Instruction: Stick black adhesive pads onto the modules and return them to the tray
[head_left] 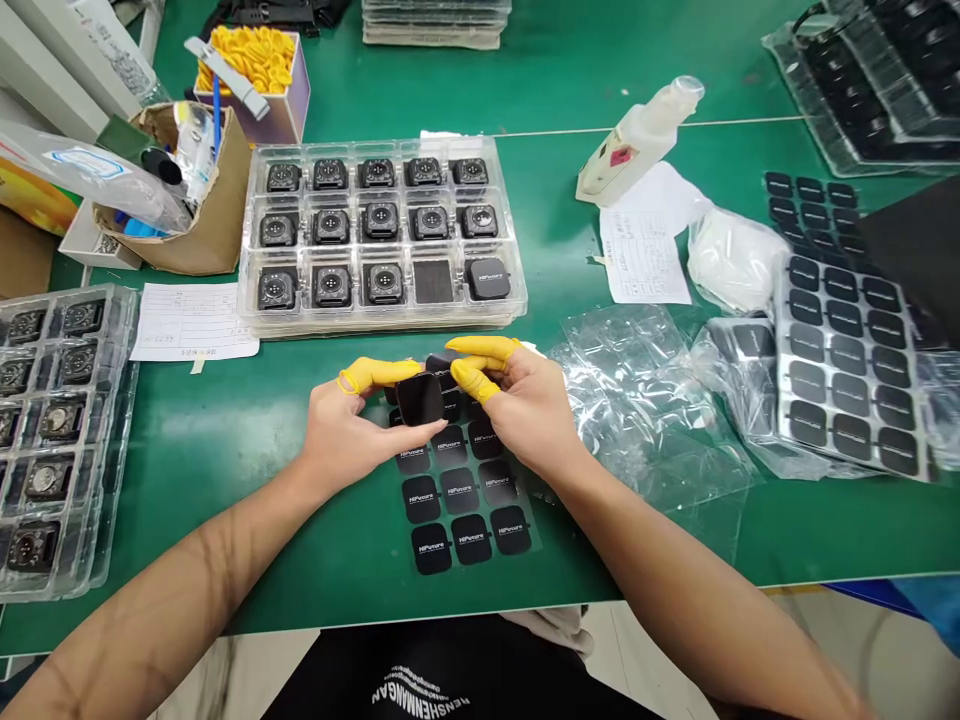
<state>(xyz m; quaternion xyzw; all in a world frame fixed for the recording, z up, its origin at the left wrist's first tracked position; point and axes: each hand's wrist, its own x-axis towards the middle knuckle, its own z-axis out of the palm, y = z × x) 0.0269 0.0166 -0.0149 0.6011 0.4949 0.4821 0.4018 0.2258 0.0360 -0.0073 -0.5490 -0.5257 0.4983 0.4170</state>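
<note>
My left hand (358,420), with yellow finger cots on it, grips a black square smartwatch body (421,400) by its edges, glossy screen toward me. Just beside it, my right hand (517,390), also in yellow finger cots, pinches a black film sticker (439,370) at its edge. Both hands are over a sheet of black square stickers (459,490) with white "HiFuture" print. Beyond them, a clear tray (382,318) holds several watch bodies face down. One pocket (433,283) has no watch, and the watch (488,278) next to it shows a printed HiFuture cover.
At left stand another watch tray (112,400), a paper slip (191,320), a cardboard box (217,200) of tools and a box of yellow finger cots (289,108). At right are a white bottle (637,140), crumpled clear plastic (645,400) and more sticker sheets (851,365).
</note>
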